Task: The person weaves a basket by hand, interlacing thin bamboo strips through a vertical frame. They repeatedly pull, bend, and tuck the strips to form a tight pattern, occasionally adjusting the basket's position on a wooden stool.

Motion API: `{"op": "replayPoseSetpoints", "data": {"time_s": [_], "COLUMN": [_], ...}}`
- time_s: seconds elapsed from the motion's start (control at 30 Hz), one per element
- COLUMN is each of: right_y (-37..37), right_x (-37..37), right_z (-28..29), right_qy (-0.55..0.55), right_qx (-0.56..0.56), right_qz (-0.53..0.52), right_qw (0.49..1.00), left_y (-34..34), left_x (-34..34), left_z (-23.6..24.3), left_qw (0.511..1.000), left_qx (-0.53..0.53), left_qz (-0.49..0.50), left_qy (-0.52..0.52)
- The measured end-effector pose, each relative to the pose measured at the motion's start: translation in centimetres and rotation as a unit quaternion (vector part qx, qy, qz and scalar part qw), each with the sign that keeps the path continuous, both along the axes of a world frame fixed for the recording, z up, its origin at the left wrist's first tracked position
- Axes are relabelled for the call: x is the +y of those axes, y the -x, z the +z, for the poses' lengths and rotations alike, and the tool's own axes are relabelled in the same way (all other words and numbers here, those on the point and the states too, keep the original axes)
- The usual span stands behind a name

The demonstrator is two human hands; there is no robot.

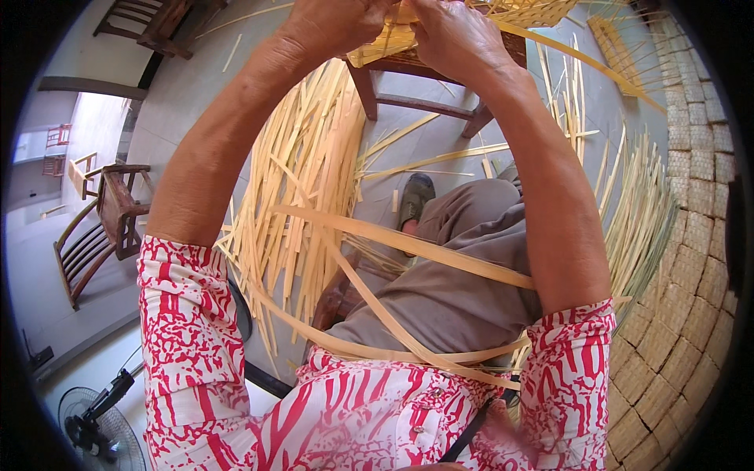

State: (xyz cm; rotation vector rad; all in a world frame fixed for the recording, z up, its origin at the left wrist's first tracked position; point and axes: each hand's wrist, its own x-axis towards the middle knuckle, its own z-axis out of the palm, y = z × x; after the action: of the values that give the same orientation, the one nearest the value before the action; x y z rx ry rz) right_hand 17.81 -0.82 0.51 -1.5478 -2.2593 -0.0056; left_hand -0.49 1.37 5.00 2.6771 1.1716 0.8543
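Observation:
At the top edge of the head view, my left hand (339,25) closes on the near left side of a yellow bamboo weaving (385,45). My right hand (454,38) is closed on the same weaving, close beside the left; some fingertips of both are cut off or hidden. The weaving rests on a dark wooden stool (364,90). One long yellow strip (585,56) runs from it toward the right. Loose pale strips (424,250) curve across my lap, between my arms.
A large heap of split bamboo strips (310,157) covers the floor left of my legs. Greenish strips (640,212) lie at right, beside stacked woven pieces (695,243). Another woven piece (613,51) is at upper right. A chair (118,216) and fan (98,432) stand left.

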Motion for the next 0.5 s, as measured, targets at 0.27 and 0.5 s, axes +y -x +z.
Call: {"op": "replayPoseSetpoints", "data": {"time_s": [0.27,0.5], "right_y": [-0.1,-0.3], "right_x": [0.5,-3.8], "right_z": [-1.0,0.9], "right_qy": [-0.143,-0.019], "right_qx": [-0.018,0.051], "right_qz": [0.061,0.051], "right_qw": [0.988,0.997], "left_y": [0.4,3.0], "left_x": [0.6,0.6], "left_z": [-1.0,-2.5], "left_qw": [0.998,0.996], "left_qx": [0.030,0.023], "left_qz": [0.001,0.070], "left_qy": [-0.054,-0.045]}}
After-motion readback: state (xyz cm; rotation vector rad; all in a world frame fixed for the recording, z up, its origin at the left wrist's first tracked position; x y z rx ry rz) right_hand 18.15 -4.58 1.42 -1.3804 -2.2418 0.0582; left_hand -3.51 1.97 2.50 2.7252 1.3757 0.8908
